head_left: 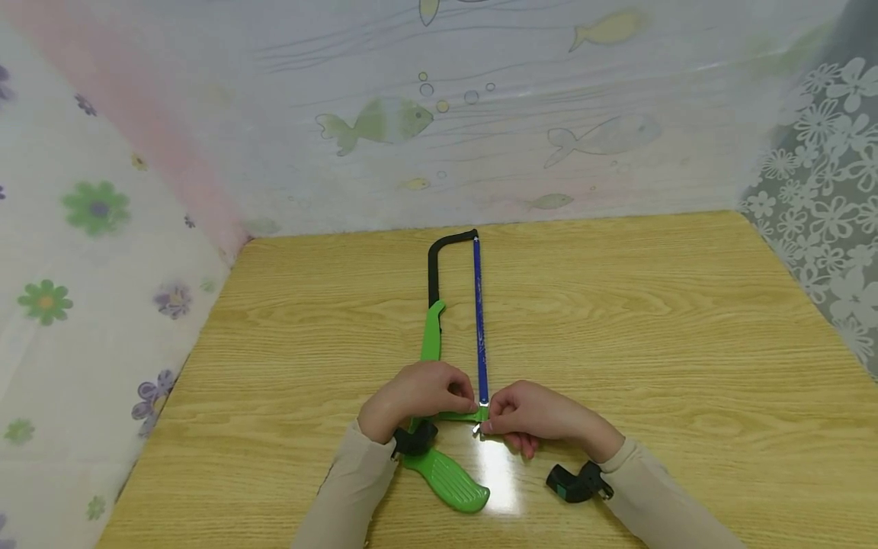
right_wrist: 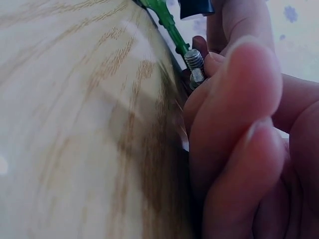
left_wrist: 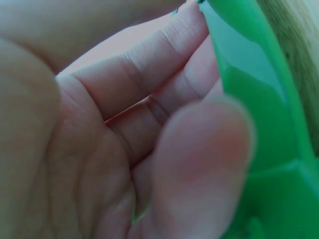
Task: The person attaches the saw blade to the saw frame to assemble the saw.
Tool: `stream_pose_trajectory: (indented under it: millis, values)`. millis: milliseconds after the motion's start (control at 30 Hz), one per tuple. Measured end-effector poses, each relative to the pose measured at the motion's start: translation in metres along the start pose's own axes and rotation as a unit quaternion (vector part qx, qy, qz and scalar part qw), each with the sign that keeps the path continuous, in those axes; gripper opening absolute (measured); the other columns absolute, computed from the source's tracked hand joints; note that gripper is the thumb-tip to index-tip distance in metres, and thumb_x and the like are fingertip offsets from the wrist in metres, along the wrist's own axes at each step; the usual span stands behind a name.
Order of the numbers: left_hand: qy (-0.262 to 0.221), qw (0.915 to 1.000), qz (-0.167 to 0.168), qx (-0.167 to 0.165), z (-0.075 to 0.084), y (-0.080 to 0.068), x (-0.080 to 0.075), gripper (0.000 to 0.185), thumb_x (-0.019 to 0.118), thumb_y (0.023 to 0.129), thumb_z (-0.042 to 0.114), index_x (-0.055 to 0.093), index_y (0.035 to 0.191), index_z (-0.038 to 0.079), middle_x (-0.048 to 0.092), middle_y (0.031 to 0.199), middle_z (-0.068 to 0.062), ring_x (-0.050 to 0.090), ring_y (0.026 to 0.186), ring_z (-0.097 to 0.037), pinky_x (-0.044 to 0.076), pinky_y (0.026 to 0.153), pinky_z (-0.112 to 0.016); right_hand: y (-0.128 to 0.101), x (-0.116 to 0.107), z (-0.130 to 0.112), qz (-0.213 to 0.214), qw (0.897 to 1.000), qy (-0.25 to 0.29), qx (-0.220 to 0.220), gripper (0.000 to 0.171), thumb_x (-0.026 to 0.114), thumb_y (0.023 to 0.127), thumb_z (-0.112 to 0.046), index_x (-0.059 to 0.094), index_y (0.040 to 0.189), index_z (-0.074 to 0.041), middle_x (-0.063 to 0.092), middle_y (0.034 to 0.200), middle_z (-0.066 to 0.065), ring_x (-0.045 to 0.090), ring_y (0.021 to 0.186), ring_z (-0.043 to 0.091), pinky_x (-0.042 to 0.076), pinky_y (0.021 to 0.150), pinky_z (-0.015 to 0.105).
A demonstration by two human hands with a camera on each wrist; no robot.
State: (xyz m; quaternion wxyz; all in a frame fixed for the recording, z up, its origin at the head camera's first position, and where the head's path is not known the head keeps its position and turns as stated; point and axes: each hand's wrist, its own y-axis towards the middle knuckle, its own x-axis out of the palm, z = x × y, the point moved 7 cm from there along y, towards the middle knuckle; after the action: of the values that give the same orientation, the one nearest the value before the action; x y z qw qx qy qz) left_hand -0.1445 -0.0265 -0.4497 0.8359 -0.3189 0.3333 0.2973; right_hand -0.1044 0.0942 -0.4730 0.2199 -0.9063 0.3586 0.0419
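Observation:
A hacksaw lies flat on the table, with a green handle point(head_left: 449, 480), a black front frame point(head_left: 434, 271) and a blue blade point(head_left: 480, 320) along its right side. My left hand point(head_left: 421, 393) rests across the green frame and grips the saw close to the blade's near end. In the left wrist view its fingers point(left_wrist: 149, 74) lie against the green plastic point(left_wrist: 259, 104). With curled fingers my right hand point(head_left: 542, 412) pinches the small metal wing nut point(head_left: 478, 430) at that end. Threads of a bolt point(right_wrist: 193, 59) show beside the right fingers point(right_wrist: 234, 109); the nut is mostly hidden there.
The wood-grain table point(head_left: 652, 320) extends on both sides of the saw. Behind it hangs a pale fish-print sheet point(head_left: 480, 152), with a flower-print sheet point(head_left: 89, 305) at the left. Each wrist carries a black camera, such as the right camera point(head_left: 576, 482).

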Motion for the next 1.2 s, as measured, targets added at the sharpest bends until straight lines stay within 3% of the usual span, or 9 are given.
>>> stream_pose_trajectory:
  millis: [1200]
  values:
    - [0.005,1.0000,-0.003,0.001,0.0000,-0.0001,0.0004,0.009,0.064,0.083,0.037,0.066,0.076,0.031,0.059,0.071,0.018,0.049,0.064,-0.004,0.040,0.061,-0.024,0.0006,0.0020,0.0004,-0.007,1.000,-0.015,0.005,0.045,0.057,0.088,-0.043,0.061,0.064,-0.005,0.053,0.049,0.000,0.051,0.038,0.011,0.043,0.040,0.025]
